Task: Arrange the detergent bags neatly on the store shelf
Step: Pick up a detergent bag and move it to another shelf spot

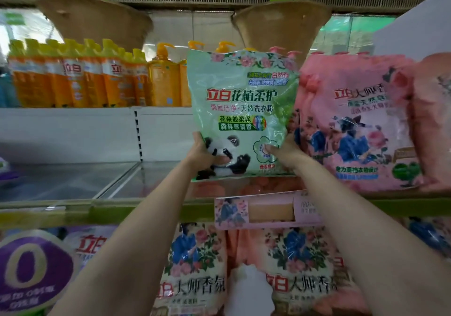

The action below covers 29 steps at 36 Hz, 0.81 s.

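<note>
Store shelf (73, 181): green bag (241, 110) upright at its front edge beside pink bag (353, 120), left hand (202, 154) and right hand (283, 148) gripping its lower corners; risk: toppling forward on release, base unsettled.

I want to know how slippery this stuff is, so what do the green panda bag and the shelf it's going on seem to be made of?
Green panda bag: looks like thin glossy plastic film, going by its crinkles and bright glare streaks; both hands grip its lower corners. Shelf: seems smooth painted or bare metal, since it gives a soft, dull reflection; the finish is hard to tell.
</note>
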Tool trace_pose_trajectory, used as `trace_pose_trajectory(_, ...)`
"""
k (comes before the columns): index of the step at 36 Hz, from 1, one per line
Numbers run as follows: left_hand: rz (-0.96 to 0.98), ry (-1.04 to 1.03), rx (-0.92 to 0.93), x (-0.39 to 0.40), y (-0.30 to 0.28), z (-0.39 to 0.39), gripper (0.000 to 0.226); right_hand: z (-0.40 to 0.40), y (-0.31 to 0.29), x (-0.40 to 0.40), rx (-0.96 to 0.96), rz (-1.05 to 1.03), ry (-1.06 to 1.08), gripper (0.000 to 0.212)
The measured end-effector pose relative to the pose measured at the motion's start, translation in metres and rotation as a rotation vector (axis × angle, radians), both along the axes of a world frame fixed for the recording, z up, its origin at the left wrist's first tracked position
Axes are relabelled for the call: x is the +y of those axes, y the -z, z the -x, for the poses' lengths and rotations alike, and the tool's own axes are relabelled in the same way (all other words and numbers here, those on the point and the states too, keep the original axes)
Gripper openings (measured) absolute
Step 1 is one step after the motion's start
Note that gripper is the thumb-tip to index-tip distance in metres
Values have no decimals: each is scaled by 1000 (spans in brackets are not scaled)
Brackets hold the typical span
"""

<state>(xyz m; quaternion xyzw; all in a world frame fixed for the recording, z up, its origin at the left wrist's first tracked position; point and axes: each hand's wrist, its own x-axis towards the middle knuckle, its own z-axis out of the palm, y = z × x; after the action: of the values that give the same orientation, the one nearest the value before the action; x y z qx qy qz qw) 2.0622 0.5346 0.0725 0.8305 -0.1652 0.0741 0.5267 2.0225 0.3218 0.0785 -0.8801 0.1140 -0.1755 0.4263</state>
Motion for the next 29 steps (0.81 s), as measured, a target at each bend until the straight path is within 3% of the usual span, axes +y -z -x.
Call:
trace_pose_trajectory(4,-60,-36,24,-3,-3,6,81,9,0,4,37,58,20,86)
trace_pose_trajectory(7,-185,-139,-7,-3,1,15,85,23,-1,10,50,136,171,92)
trace_pose_trajectory(10,-233,-209,5,-1,5,26,85,36,-3,20,-56,173,283,95)
trace_pose_trajectory(17,-189,-212,-3,14,-7,49,64,52,-5,37,-112,120,292,91)
trace_pose_trajectory(22,-177,-169,4,14,-13,63,45,54,-6,35,-138,46,315,57)
trace_pose_trajectory(29,-167,-373,-62,4,-14,59,34,49,-8,19,-202,55,337,24)
